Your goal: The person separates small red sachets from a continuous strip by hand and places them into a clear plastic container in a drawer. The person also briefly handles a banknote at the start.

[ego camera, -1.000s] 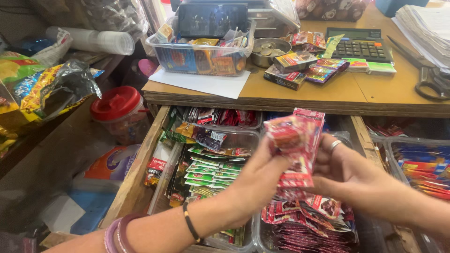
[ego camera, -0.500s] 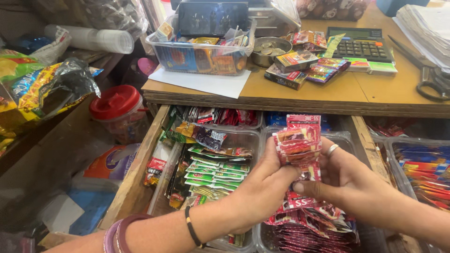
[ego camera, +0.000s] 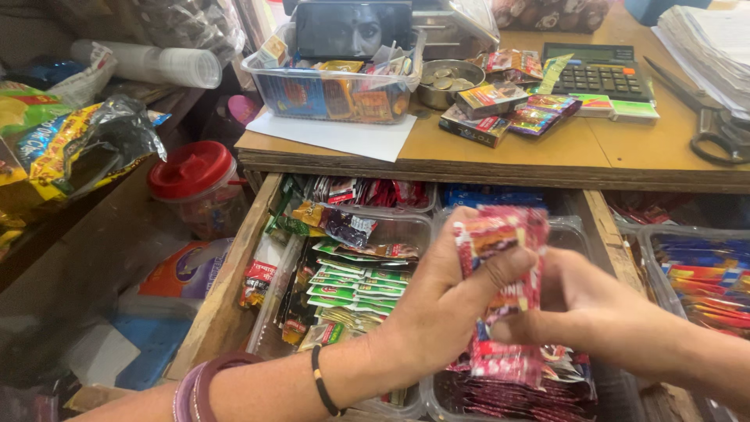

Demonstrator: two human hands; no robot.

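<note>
Red sachet strip (ego camera: 500, 266) is clamped between your left hand (ego camera: 441, 301) and right hand (ego camera: 582, 312), directly above the clear tray (ego camera: 437, 391) of matching sachets.

Single head-worn view: looks steeply down and forward from close above the open wooden drawer (ego camera: 234, 289). The counter top (ego camera: 500, 144) lies beyond the drawer, at the frame's upper edge.

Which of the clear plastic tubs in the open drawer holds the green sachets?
The tub left of the hands, holding the fanned green sachets. The tub under the left hand and right hand holds red sachets instead.
</note>
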